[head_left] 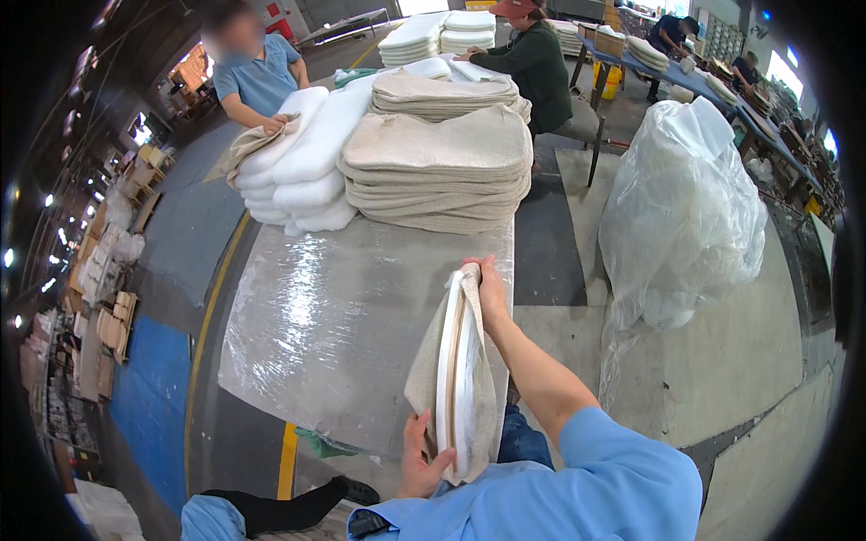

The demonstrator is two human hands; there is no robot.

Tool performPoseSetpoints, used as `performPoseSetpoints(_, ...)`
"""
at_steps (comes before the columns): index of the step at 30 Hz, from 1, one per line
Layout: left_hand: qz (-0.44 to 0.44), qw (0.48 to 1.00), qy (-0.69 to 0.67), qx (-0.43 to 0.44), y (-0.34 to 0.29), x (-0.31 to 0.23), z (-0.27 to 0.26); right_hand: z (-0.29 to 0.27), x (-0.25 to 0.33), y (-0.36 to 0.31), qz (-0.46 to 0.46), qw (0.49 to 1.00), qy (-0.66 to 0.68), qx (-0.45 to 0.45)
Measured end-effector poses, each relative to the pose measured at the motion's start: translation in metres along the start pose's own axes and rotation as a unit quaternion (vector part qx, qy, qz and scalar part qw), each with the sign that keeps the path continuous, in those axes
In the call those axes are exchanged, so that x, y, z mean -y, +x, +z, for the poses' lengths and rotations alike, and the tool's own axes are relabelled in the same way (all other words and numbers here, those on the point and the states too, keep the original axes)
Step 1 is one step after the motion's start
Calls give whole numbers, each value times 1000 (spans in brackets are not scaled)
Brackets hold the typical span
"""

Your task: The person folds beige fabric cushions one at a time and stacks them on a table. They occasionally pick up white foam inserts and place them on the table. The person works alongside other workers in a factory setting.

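A padded panel (449, 379) stands on its edge between my hands, close to my body at the table's front right. Its open side shows white padding layers around a thin brown, board-like core, with beige fabric on both outer faces. My left hand (424, 460) grips its lower near end, thumb against the edge. At the far top end my right hand (487, 284) is closed over the gathered beige fabric. Beyond them on the table lie a stack of beige fabric pieces (433, 167) and a pile of white padding (311, 158).
The table (307, 307) is covered in shiny clear film. A large plastic bag (681, 207) of white material stands at the right. One person (257, 72) handles beige fabric at the far left; another (532, 68) works at the far right. A long blue table (695, 86) stands beyond.
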State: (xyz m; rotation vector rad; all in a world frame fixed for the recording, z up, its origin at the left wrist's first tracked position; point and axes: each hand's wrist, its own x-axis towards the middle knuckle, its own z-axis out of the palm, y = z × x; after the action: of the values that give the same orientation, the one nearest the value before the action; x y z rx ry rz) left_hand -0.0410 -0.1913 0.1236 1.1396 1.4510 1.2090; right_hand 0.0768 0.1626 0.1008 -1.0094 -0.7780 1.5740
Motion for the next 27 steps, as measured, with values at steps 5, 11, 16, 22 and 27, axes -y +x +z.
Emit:
performPoseSetpoints(5,-24,999,9,-27,50,-34,10,-4,-1,-44,-71,989,-90,91)
performPoseSetpoints(11,4,995,-96,-1,140,-43,12,-13,-1,-47,-69,971,-226,26)
performPoseSetpoints(16,39,996,70,-42,264,-51,20,17,-21,-49,-84,975,-177,-105)
performPoseSetpoints(22,47,989,115,-77,319,-31,-4,42,-22,-46,-104,969,-211,-78)
performPoseSetpoints(27,98,966,240,-18,346,-37,-19,44,-8,-20,-127,941,-309,-55)
